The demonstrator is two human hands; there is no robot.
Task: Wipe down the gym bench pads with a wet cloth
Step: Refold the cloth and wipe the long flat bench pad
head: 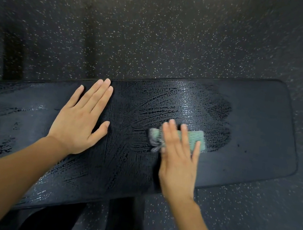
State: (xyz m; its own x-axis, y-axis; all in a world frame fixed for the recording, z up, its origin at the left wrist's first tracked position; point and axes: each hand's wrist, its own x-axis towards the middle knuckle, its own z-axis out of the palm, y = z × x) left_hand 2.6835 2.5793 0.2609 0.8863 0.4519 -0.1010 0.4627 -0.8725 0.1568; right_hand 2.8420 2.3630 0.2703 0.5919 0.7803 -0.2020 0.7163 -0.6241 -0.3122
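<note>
A long black bench pad (pixel 256 120) runs across the view from lower left to upper right. Wet streaks cover its middle, while its right end looks dry and matt. A folded green and grey cloth (pixel 196 139) lies on the wet part. My right hand (pixel 179 159) presses flat on the cloth with fingers spread, and it is blurred. My left hand (pixel 83 119) rests flat on the pad to the left of the cloth, palm down, fingers together, holding nothing.
Dark rubber floor (pixel 161 26) with white speckles surrounds the bench. The black bench frame (pixel 122 224) shows under the pad at the bottom centre. Dark upright shapes (pixel 12 55) stand at the far left.
</note>
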